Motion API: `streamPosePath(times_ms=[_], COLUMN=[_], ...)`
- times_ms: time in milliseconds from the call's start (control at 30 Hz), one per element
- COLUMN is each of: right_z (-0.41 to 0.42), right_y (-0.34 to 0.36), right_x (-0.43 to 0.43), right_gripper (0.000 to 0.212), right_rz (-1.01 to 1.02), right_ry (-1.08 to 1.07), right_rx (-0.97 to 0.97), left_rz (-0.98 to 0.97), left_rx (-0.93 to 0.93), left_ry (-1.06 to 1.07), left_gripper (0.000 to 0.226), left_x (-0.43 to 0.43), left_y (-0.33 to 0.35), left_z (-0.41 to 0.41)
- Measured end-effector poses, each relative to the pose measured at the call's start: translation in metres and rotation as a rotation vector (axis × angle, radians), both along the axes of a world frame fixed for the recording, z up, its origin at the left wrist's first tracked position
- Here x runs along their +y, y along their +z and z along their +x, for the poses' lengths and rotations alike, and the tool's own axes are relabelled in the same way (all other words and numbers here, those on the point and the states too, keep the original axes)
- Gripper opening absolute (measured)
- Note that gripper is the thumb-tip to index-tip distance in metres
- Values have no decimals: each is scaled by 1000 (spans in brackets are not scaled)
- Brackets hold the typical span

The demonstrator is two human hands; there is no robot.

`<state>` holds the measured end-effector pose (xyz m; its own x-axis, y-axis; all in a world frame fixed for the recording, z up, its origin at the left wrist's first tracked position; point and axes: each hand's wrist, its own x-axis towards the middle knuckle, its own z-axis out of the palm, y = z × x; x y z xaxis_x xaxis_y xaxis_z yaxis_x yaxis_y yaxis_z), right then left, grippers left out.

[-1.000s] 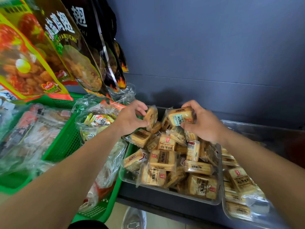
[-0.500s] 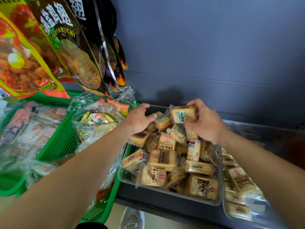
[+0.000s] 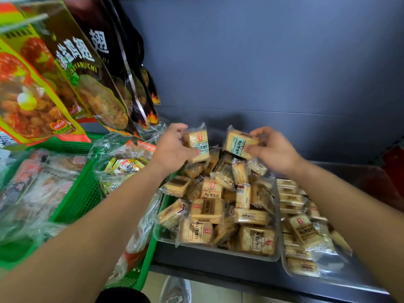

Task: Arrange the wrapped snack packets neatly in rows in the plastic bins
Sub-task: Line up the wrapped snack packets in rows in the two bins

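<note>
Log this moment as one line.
left hand: grips left packet | right hand: grips right packet | both above clear bin | pile jumbled

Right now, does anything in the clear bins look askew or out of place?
The packets in the middle bin lie in a jumbled heap, tilted every way, not in rows. Those in the right bin lie flatter. The left hand and right hand each hold one packet.

A: Under everything?
B: A dark shelf (image 3: 218,270), up against a blue-gray wall (image 3: 262,73).
A: And right on top of it?
B: Two see-through bins side by side, middle bin (image 3: 218,251) and right bin (image 3: 349,274), nearly touching. A green basket (image 3: 144,274) pressed against the middle one; can't tell if on the shelf too.
</note>
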<state>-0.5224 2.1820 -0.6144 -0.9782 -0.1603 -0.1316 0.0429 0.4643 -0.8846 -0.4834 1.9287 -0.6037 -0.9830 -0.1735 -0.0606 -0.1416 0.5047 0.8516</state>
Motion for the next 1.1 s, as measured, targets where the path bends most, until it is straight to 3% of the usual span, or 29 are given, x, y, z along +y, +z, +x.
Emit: streamPosePath(times_ms=[200, 400, 500, 733, 900, 1000, 1100], right_z=[22, 42, 38, 9, 13, 16, 18], right_y=[25, -31, -69, -137, -163, -159, -161], right_x=[105, 215, 242, 245, 238, 235, 231], right_gripper=[39, 34, 30, 21, 38, 40, 19], right_rz=[-20, 181, 373, 586, 669, 606, 518], right_ry=[-145, -173, -95, 18, -38, -46, -69], right_rx=[-35, -198, -143, 12, 5, 14, 26], left_rz=[10, -63, -114, -222, -295, -320, -336], left_rx=[95, 78, 45, 34, -7, -29, -61], left_ry=[-214, -425, -479, -547, -568, -579, -596], left_gripper=[39, 34, 33, 41, 41, 42, 43], left_x=[72, 160, 191, 224, 230, 231, 230], left_y=[50, 29, 4, -37, -49, -55, -61], left_z=[22, 6, -11, -37, -38, -37, -33])
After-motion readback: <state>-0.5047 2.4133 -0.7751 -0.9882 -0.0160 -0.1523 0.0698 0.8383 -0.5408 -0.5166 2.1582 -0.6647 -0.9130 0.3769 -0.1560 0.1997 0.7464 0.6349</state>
